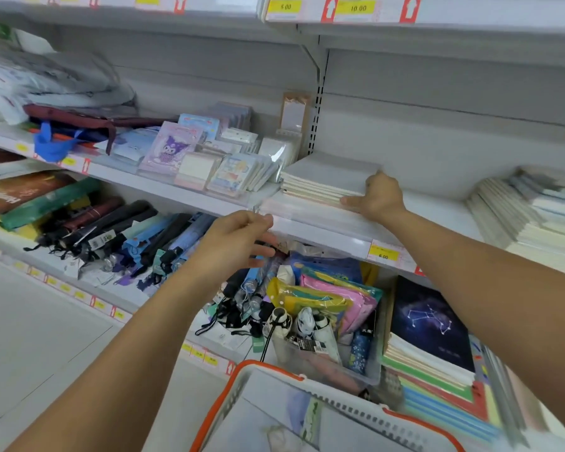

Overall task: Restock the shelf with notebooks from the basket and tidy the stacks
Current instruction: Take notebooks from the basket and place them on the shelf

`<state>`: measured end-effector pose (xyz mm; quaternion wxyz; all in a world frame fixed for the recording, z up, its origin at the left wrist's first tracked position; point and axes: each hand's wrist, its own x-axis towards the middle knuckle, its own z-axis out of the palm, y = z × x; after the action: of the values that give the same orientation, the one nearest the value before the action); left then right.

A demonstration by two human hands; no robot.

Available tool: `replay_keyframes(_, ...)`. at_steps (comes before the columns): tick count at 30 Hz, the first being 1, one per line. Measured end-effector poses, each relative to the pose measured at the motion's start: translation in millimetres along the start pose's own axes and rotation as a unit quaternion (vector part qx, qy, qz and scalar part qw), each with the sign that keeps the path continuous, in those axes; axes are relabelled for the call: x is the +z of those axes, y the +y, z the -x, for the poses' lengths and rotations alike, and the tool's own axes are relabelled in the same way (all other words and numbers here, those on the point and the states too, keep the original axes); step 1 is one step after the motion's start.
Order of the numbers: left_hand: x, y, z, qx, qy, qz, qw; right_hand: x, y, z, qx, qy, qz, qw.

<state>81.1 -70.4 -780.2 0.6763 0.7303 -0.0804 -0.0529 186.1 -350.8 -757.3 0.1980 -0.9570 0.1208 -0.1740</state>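
A stack of grey-covered notebooks (323,176) lies on the middle shelf (323,228). My right hand (377,195) rests against the stack's right front corner, thumb along its front edge and fingers on its side. My left hand (238,239) hovers in front of the shelf's clear front lip, fingers loosely curled and holding nothing. The white basket with an orange rim (307,409) sits at the bottom of the view, with pale notebooks inside. A second, slanted pile of notebooks (532,213) lies on the same shelf at the right.
Small packaged notepads (209,154) fill the shelf left of the stack. Folded umbrellas (124,236) and coloured pouches (327,298) lie on the shelf below. A dark constellation notebook (428,321) tops a pile at lower right. A yellow price tag (383,254) hangs on the shelf edge.
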Motion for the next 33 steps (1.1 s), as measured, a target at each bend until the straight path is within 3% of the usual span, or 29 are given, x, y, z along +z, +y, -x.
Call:
replay_keyframes(2,-0.1,-7.7,-0.2,0.034,0.008,-0.098,0.995,-3.8,-3.1,11.0,-0.019,0.007,0.039,0.999)
replay_keyframes(4,-4.5,-20.3,-1.5,0.072,-0.002,-0.256,0.964,-2.7,-10.8,46.1,-0.061,0.091,0.038,0.993)
replay_keyframes(6,-7.0,-33.6,-0.3,0.061,-0.074,-0.448,0.889,13.3,-16.9,109.3,-0.161,0.211,-0.058,0.963)
replay_keyframes(7,-5.5,-39.6,2.4,0.043,-0.129,-0.534,0.834,30.5,-16.2,144.2,-0.207,0.217,-0.109,0.948)
replay_keyframes(8,-2.8,-46.9,3.7,0.018,-0.19,-0.605,0.773,51.6,-10.8,176.6,-0.235,0.174,-0.134,0.947)
replay_keyframes(9,0.4,-53.8,6.9,-0.015,-0.245,-0.654,0.716,76.8,-0.3,204.9,-0.229,0.072,-0.135,0.961)
replay_keyframes(10,3.6,-62.0,9.9,-0.055,-0.29,-0.673,0.678,105.6,16.3,230.7,-0.194,-0.066,-0.112,0.972)
replay_keyframes(11,6.9,-69.4,12.0,-0.093,-0.325,-0.669,0.662,130.9,34.1,253.7,-0.146,-0.203,-0.075,0.965)
replay_keyframes(12,8.9,-77.0,13.3,-0.121,-0.35,-0.656,0.658,153.5,53.8,274.2,-0.096,-0.309,-0.039,0.945)
replay_keyframes(14,12.0,-84.2,17.7,-0.135,-0.379,-0.649,0.646,184.1,87.8,308.7,-0.027,-0.401,0.018,0.916)
replay_keyframes(18,18.0,-78.5,21.2,-0.089,-0.368,-0.668,0.64,205.6,102.0,334.5,-0.023,-0.405,0.096,0.909)
replay_keyframes(22,21.7,-69.9,24.4,-0.081,-0.358,-0.664,0.651,208.5,98.6,326.5,0.022,-0.431,0.052,0.9)
replay_keyframes(24,21.8,-70.6,25.2,-0.09,-0.354,-0.649,0.667,199.3,109.0,319.2,0.047,-0.458,-0.072,0.885)
replay_keyframes(27,15.1,-74.7,21.1,-0.161,-0.339,-0.609,0.698,165.2,126.9,301.6,0.098,-0.444,-0.349,0.819)
replay_keyframes(31,-4.0,-64.0,16.9,-0.249,-0.267,-0.582,0.727,115.8,122.0,272.2,0.179,-0.297,-0.633,0.692)
replay_keyframes(33,-8.4,-60.0,16.2,-0.256,-0.262,-0.554,0.748,101.8,111.6,261.7,0.189,-0.232,-0.685,0.664)
